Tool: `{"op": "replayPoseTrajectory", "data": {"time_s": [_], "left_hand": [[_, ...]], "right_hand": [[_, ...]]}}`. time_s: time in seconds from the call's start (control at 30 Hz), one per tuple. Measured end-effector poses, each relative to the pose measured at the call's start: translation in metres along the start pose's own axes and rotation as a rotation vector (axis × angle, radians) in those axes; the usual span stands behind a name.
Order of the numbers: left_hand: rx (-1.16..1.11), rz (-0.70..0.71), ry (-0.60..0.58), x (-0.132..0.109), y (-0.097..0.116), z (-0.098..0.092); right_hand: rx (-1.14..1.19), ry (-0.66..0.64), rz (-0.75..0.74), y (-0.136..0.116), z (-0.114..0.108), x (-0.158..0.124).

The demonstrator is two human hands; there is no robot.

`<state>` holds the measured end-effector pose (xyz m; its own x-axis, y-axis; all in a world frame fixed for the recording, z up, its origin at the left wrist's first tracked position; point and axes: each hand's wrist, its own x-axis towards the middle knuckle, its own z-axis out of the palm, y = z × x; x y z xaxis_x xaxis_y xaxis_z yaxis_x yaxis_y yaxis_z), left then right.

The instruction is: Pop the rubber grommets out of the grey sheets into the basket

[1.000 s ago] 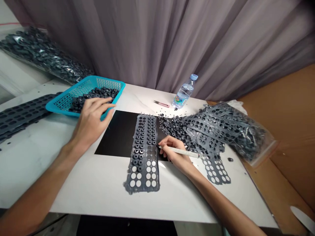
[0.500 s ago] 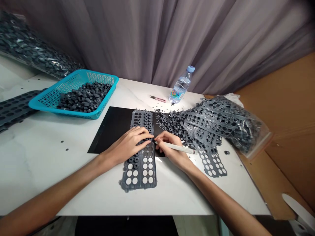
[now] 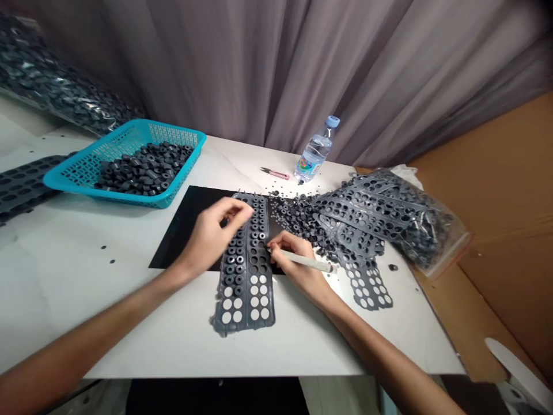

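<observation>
A dark rubber sheet (image 3: 247,311) with rows of holes lies on a black mat (image 3: 177,230) and the white table. Ring-shaped parts sit in its upper rows, while holes near the bottom are bare. My left hand (image 3: 211,230) is raised over the sheet's left side, fingers curled and fingertips pinched together; a small dark piece shows between thumb and fingers. At the sheet's right edge, my right hand (image 3: 298,262) grips a white pen-like tool (image 3: 309,263), its tip near the holes.
A turquoise basket (image 3: 168,199) of dark parts stands at left, beside another holed sheet (image 3: 26,181). Behind are pink snips (image 3: 275,173) and a water bottle (image 3: 314,153). Loose parts, more sheets (image 3: 367,213) and a plastic bag (image 3: 436,242) lie at right.
My left hand has lifted off the sheet and moved up and left, uncovering rows of parts. My right hand has stayed at the sheet's right edge with the tool. The view has shifted slightly.
</observation>
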<state>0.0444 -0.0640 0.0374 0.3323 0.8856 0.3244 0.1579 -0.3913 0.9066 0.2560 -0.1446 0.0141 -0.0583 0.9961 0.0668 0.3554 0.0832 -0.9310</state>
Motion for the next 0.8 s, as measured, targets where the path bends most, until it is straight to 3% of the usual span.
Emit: {"op": "replayPoseTrajectory", "data": {"time_s": [0.07, 0.13, 0.27, 0.5, 0.8], "left_hand": [[-0.304, -0.184, 0.037, 0.007, 0.000, -0.010], [-0.512, -0.336, -0.024, 0.009, 0.000, -0.017], [-0.619, -0.535, -0.158, -0.001, 0.000, -0.017], [-0.569, -0.511, -0.371, -0.011, -0.002, -0.013], [-0.594, -0.527, -0.419, -0.011, 0.007, -0.015]], "right_hand": [[0.037, 0.013, 0.043, 0.000, 0.000, 0.001], [0.102, 0.031, 0.098, 0.001, -0.001, 0.002], [0.208, 0.079, 0.141, 0.002, -0.004, 0.005], [0.203, 0.066, 0.169, 0.005, -0.004, 0.004], [0.148, 0.044, 0.133, 0.005, -0.004, 0.003]]}}
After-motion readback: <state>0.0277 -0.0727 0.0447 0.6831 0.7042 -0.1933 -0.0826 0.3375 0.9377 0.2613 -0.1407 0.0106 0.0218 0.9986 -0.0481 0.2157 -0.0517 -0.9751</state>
